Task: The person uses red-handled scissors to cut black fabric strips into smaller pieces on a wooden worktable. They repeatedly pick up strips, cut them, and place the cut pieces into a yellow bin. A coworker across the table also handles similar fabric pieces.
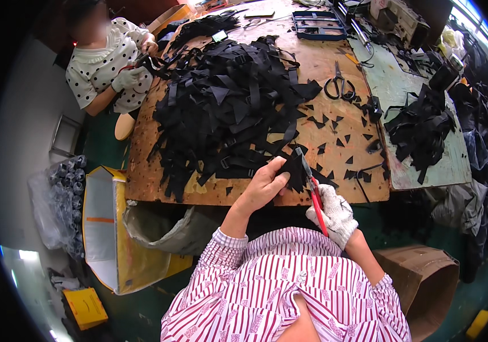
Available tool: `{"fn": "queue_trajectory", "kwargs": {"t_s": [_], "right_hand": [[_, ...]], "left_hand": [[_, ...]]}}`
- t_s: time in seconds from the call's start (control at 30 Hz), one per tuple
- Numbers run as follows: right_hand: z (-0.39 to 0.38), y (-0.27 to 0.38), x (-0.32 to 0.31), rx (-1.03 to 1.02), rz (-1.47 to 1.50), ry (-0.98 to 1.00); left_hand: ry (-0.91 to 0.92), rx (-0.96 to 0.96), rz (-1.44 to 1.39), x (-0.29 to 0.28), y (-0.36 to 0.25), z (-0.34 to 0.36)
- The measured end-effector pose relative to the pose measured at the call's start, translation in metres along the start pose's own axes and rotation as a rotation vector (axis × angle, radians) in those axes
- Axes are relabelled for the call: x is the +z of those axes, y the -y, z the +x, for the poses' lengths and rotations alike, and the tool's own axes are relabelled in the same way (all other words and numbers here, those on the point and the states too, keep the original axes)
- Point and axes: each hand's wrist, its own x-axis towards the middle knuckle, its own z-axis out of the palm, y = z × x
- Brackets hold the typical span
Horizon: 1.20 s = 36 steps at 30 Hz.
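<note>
Item 1: black fabric piece [294,171], at the counter's [335,139] 6 o'clock edge, pinched in the bare left hand [264,185], its fingers clenched on the cloth. Item 2: red-handled snips [314,196], grasped by the gloved right hand [335,214], blades at the cloth. Item 3: strap heap [227,108] at 12 o'clock. Risk: blades sat close to the left thumb; a slip could nick it or miscut the piece.

Black straps [227,108] — red-handled snips [314,196], white glove [335,214], pink-striped shirt [289,285].
</note>
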Motion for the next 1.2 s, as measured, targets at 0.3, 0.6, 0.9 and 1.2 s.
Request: {"fn": "queue_trajectory", "kwargs": {"t_s": [0.3,0.6,0.9,1.2], "right_hand": [[-0.003,0.0,0.006,0.216,0.223,0.043],[0.0,-0.006,0.011,0.231,0.301,0.011],[0.004,-0.007,0.015,0.139,0.374,-0.011],[0.012,-0.018,0.01,0.305,1.139,-0.135]], "left_hand": [[0.002,-0.035,-0.009,-0.004,-0.001,0.003],[0.021,-0.022,0.077,0.0,-0.001,0.001],[0.051,0.012,0.101,0.002,-0.004,-0.005],[-0.016,-0.055,-0.149,-0.001,0.002,-0.015]]}}
